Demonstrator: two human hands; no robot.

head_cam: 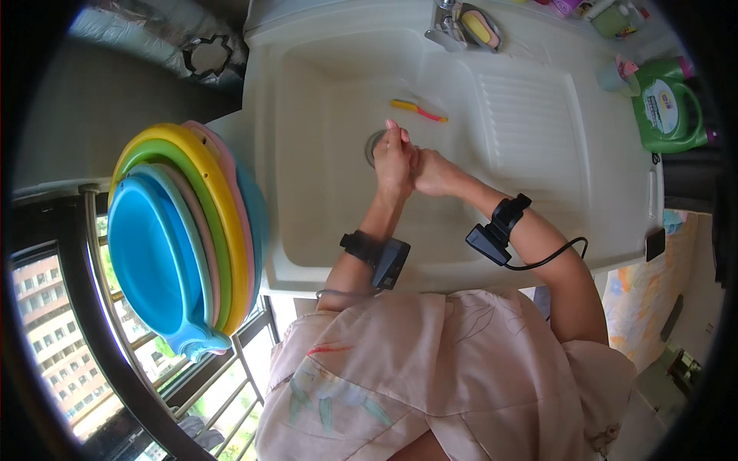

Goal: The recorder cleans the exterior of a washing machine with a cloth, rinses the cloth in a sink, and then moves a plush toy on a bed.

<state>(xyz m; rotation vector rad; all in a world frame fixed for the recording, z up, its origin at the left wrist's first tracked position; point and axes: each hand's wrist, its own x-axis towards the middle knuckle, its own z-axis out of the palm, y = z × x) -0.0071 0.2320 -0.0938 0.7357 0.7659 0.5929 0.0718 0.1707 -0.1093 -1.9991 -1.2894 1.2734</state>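
Observation:
Over the basin of a white laundry sink (328, 230), my left hand (393, 161) and my right hand (435, 172) are pressed together, the fingers partly overlapping. No object shows between them, though the palms are hidden. Just beyond the fingertips, a yellow and red brush (419, 110) lies in the basin. The metal drain (372, 148) is partly covered by my left hand. A chrome faucet (448, 26) stands at the sink's back edge, beside a soap dish holding a yellow and pink soap bar (480, 29). Each wrist carries a black strapped device with a cable.
Nested plastic basins (150, 253) in several colours stand at the left, near a railed window. A ribbed washboard (530, 127) is moulded into the sink's right side. Green detergent jugs (663, 109), a cup (617, 78) and bottles (614, 22) line the right and back right.

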